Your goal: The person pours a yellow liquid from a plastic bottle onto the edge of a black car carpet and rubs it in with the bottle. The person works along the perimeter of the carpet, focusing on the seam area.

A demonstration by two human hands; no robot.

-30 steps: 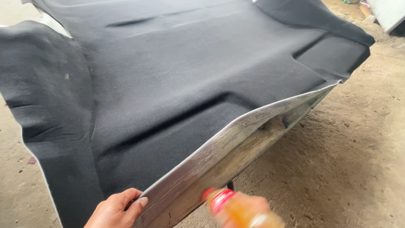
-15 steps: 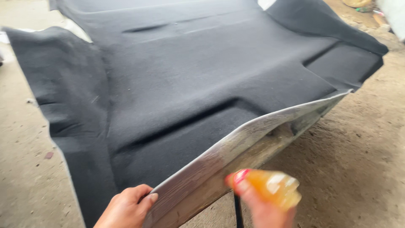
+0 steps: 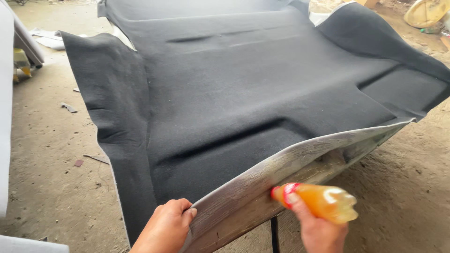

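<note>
A large black felt carpet [image 3: 262, 89] lies spread over a raised panel, with its near edge folded back to show a pale grey underside [image 3: 290, 157]. My left hand [image 3: 164, 227] grips that folded edge at the bottom left. My right hand [image 3: 318, 232] holds a plastic bottle of orange liquid [image 3: 323, 201], its red-capped tip pointing left against the strip below the folded-back edge. A dark stand leg [image 3: 273, 234] shows under the panel, between my hands.
Sandy dirt floor [image 3: 51, 159] surrounds the carpet, with small scraps on the left. A grey padded piece [image 3: 5, 93] stands at the left edge. A yellowish round object [image 3: 426, 13] lies at the top right.
The view has shifted so the carpet sits further right and higher. My right hand with the bottle has come up into fuller view; my left hand stays on the folded edge.
</note>
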